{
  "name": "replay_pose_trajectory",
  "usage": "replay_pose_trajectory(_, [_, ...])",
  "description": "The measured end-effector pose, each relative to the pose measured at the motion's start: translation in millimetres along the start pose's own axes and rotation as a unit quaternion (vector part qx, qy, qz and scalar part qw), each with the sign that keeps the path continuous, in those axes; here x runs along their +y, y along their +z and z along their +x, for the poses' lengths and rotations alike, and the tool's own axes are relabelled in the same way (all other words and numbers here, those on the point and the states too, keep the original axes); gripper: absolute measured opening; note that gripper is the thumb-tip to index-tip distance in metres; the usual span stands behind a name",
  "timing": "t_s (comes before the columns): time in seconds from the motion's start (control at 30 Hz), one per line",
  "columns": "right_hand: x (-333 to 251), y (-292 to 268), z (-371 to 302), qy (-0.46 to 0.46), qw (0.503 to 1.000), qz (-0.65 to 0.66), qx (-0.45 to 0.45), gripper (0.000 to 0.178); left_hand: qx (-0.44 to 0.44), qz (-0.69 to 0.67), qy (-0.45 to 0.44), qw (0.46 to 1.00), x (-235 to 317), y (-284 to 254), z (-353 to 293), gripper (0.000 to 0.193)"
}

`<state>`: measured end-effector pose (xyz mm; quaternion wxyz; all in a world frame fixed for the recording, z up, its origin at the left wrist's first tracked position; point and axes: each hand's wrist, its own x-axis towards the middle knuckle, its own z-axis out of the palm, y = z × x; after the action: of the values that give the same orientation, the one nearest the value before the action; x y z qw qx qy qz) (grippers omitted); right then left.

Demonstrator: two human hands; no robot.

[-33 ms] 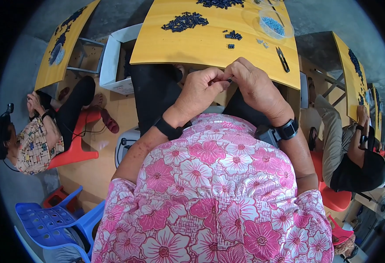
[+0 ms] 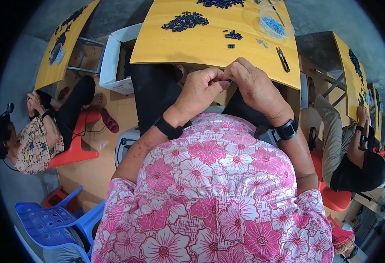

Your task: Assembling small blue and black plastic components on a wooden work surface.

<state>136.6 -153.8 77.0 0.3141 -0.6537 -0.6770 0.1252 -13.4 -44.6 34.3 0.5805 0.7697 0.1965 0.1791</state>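
Observation:
Over my lap, just off the near table edge, both my hands meet with fingers pinched. Between the fingertips shows a sliver of a small dark piece (image 2: 229,80); most of it is hidden. My left hand (image 2: 197,91) grips it from the left, thumb against forefinger. My right hand (image 2: 254,90) closes on it from the right, fingers curled over. On the yellow table (image 2: 157,48) beyond lie a few short black cylinders (image 2: 231,46), a small black cluster (image 2: 233,35) and a larger black pile (image 2: 185,22). Black thread snips (image 2: 282,59) rest near the right edge.
A clear bowl of small blue pieces (image 2: 273,26) stands at the far right, with some tiny pale pieces (image 2: 262,43) nearby. A white box (image 2: 109,72) sits left of the table. Seated people work on both sides; a blue chair (image 2: 47,223) is behind left.

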Motion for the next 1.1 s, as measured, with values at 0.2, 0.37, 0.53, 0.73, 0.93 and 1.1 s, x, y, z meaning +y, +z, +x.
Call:
replay_pose_trajectory(0.2, [-0.1,0.6,0.4,-0.004,1.0,-0.001,-0.002,0.021,-0.008,-0.081,-0.016,0.997,-1.9,0.7,-0.8,0.014])
replay_pose_trajectory(0.37, [2.5,1.9,-0.8,0.007,0.999,0.048,0.017,0.016,-0.005,-0.127,-0.02,0.992,-8.9,2.0,1.3,0.012])
replay_pose_trajectory(0.53, [3.6,2.1,0.4,0.0,0.999,0.034,0.018,0.014,-0.042,-0.154,-0.029,0.987,-6.2,-1.8,1.7,0.015])
replay_pose_trajectory(0.73, [1.8,5.4,0.2,0.059,0.991,0.121,0.021,0.011,-0.048,-0.151,-0.064,0.985,-12.5,-3.6,1.9,0.015])
replay_pose_trajectory(0.93, [16.6,14.5,-3.9,0.107,0.94,0.317,0.064,0.016,-0.051,-0.225,-0.068,0.971,-10.4,-7.2,2.3,0.014])
replay_pose_trajectory(1.1, [18.7,18.3,-4.1,0.148,0.905,0.394,0.057,0.02,-0.035,-0.256,-0.104,0.961,-14.4,-7.5,1.7,0.016])
